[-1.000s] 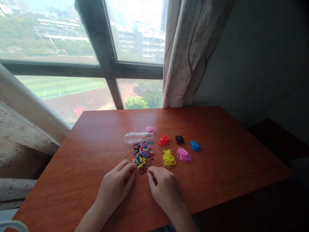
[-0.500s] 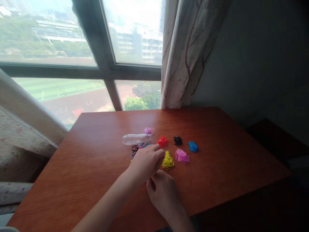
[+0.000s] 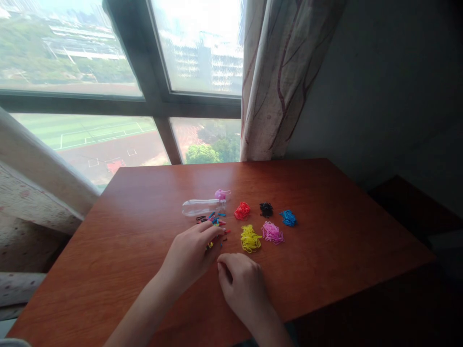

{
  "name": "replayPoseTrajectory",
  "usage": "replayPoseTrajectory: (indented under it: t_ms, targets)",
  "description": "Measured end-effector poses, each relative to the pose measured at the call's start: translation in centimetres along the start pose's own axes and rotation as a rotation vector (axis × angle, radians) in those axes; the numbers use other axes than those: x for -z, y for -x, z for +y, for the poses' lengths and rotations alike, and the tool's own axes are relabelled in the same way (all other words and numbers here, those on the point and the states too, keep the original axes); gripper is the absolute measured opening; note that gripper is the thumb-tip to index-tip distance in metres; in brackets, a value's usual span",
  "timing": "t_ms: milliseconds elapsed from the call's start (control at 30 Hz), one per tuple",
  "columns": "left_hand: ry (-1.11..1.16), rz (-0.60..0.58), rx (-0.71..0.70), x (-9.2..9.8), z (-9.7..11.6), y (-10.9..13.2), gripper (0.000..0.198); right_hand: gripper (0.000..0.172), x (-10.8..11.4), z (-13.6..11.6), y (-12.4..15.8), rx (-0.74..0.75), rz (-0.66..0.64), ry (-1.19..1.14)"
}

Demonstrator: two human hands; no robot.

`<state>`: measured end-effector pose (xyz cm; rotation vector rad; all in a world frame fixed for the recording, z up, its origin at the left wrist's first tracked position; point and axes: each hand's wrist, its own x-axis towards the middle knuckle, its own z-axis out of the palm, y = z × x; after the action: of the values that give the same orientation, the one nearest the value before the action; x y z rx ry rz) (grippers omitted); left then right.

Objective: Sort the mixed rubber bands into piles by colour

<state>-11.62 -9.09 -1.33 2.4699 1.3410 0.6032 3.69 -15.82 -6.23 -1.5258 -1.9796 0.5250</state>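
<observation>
My left hand (image 3: pixel 195 248) reaches over the near side of a mixed pile of small coloured bands (image 3: pixel 213 219), its fingers bent down and their tips partly hidden. My right hand (image 3: pixel 243 279) rests on the table just right of it, thumb and forefinger pressed together; anything between them is too small to make out. Sorted heaps lie to the right: yellow bands (image 3: pixel 250 238), pink bands (image 3: pixel 272 233), red bands (image 3: pixel 242 210), black bands (image 3: pixel 266 209) and blue bands (image 3: pixel 288 218).
Behind the mixed pile a clear bottle (image 3: pixel 202 207) lies on its side, with a pink cap (image 3: pixel 220 194) by its neck. The brown table (image 3: pixel 325 193) ends at a window and a curtain (image 3: pixel 282 82).
My left hand has moved left and slightly down, from beside the yellow heap to the mixed pile, uncovering several of its bands. My right hand has hardly moved.
</observation>
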Motion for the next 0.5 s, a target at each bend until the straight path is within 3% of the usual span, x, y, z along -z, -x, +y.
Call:
replayPoseTrajectory:
  t_ms: [300,500]
  targets:
    - [0.071,0.156,0.109,-0.5,-2.7,6.3,0.016,0.016,-0.2,-0.1,-0.2,-0.030,0.010,0.015]
    - [0.070,0.136,0.119,-1.5,-2.9,7.1,0.016,0.020,-0.4,-0.4,-0.9,-0.063,-0.021,0.084]
